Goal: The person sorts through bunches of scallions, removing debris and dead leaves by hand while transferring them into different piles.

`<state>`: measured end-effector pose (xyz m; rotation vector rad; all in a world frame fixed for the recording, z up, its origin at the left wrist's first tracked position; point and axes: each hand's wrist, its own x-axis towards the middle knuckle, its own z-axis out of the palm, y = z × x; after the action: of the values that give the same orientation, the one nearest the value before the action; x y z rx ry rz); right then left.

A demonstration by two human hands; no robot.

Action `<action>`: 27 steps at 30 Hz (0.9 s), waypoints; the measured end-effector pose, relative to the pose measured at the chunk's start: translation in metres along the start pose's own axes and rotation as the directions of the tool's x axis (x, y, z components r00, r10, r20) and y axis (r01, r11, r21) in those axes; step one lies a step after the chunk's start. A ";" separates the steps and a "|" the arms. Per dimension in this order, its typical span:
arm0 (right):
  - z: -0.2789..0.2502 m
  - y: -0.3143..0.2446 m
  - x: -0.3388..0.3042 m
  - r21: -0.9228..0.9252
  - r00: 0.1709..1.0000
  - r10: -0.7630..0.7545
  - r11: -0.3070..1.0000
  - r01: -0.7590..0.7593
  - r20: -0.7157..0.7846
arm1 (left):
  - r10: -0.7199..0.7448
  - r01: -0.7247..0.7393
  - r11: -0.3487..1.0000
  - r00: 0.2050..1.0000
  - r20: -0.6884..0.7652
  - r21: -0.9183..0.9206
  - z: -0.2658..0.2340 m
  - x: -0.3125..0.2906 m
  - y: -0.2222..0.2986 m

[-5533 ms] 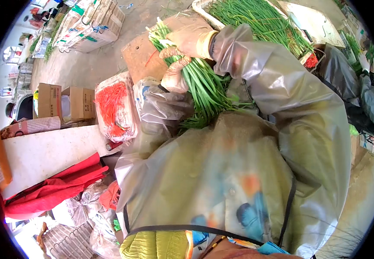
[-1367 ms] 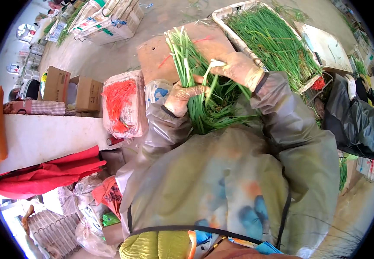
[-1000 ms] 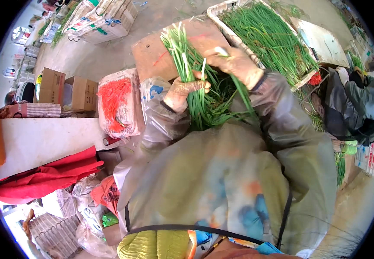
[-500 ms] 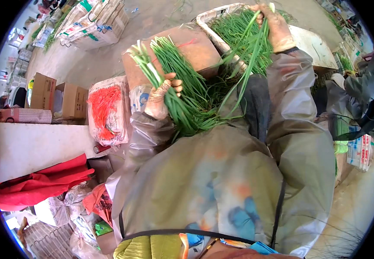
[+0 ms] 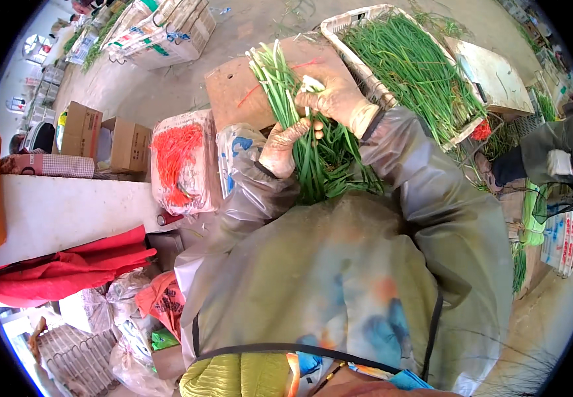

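My left hand (image 5: 283, 147) is closed round a bunch of garlic chives (image 5: 272, 76), white stem ends pointing up and away, green leaves hanging toward my lap. Close beside it, my right hand (image 5: 332, 102) pinches a smaller bundle of chives, whose pale ends (image 5: 312, 84) poke out above the fingers. Both hands are over a brown board (image 5: 230, 83). Whether other chives lie on the board behind the bunch is hidden. To the right, a white plastic crate (image 5: 337, 25) holds many loose chives (image 5: 409, 69).
Red ties (image 5: 177, 162) lie on a wrapped pink-white stack (image 5: 207, 178) to the left. Beyond are cardboard boxes (image 5: 131, 147), a white surface (image 5: 68, 208) with red cloth (image 5: 68, 271), and stacked white crates (image 5: 167, 40). Another person's dark-clad leg (image 5: 511, 165) shows at right.
My right hand has come from over the crate down and left, beside my left hand, carrying chives. My left hand has shifted slightly right. The view has moved a little.
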<state>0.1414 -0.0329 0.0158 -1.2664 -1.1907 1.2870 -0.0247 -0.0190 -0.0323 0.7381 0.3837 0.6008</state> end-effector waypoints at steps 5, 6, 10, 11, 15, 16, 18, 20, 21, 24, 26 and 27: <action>-0.030 -0.022 -0.001 -0.114 0.960 -0.203 0.976 0.184 -0.191 | 0.083 -0.092 0.992 0.990 -0.112 -0.085 -0.012 -0.003 0.005; -0.036 -0.030 -0.005 -0.046 0.951 -0.220 0.976 0.215 -0.217 | 0.107 -0.117 0.992 0.980 -0.166 -0.050 -0.017 -0.003 0.008; -0.102 -0.037 -0.003 -0.349 0.831 -0.278 0.931 0.109 -0.482 | 0.179 -0.161 0.983 0.942 -0.285 0.085 -0.033 -0.008 0.020; -0.113 -0.045 -0.002 -0.392 0.772 -0.330 0.913 0.114 -0.544 | 0.181 -0.160 0.982 0.938 -0.294 0.096 -0.040 -0.010 0.022; -0.135 -0.072 -0.020 -0.340 0.795 -0.317 0.929 0.149 -0.518 | 0.169 -0.151 0.984 0.956 -0.239 0.091 -0.049 -0.010 0.016; -0.140 -0.069 -0.017 -0.366 0.809 -0.335 0.916 0.161 -0.482 | 0.149 -0.139 0.988 0.965 -0.215 0.060 -0.042 -0.010 0.018; -0.145 -0.058 -0.018 -0.347 0.827 -0.298 0.928 0.135 -0.477 | 0.110 -0.114 0.993 0.989 -0.099 -0.037 -0.030 -0.007 0.016; -0.133 -0.057 -0.014 -0.274 0.870 -0.277 0.946 0.173 -0.408 | 0.135 -0.136 0.991 0.989 -0.061 0.001 -0.022 -0.005 0.015; -0.125 -0.056 -0.017 -0.163 0.879 -0.255 0.965 0.206 -0.402 | 0.143 -0.144 0.989 0.989 -0.042 -0.013 -0.017 -0.004 0.015; -0.102 -0.048 -0.023 0.075 0.947 -0.093 0.990 0.122 -0.307 | 0.101 -0.099 0.993 0.995 0.028 -0.061 -0.003 -0.003 0.022; -0.073 -0.030 -0.022 0.102 0.962 -0.065 0.990 0.095 -0.266 | 0.077 -0.070 0.991 0.995 0.058 -0.113 -0.003 0.001 0.016; -0.058 -0.024 -0.018 0.054 0.977 -0.030 0.998 0.042 -0.210 | 0.064 -0.059 0.994 0.997 0.043 -0.093 -0.002 0.001 0.015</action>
<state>0.1994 -0.0472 0.0414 -1.2970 -1.0154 1.1242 -0.0306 -0.0079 -0.0231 0.6768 0.2901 0.6542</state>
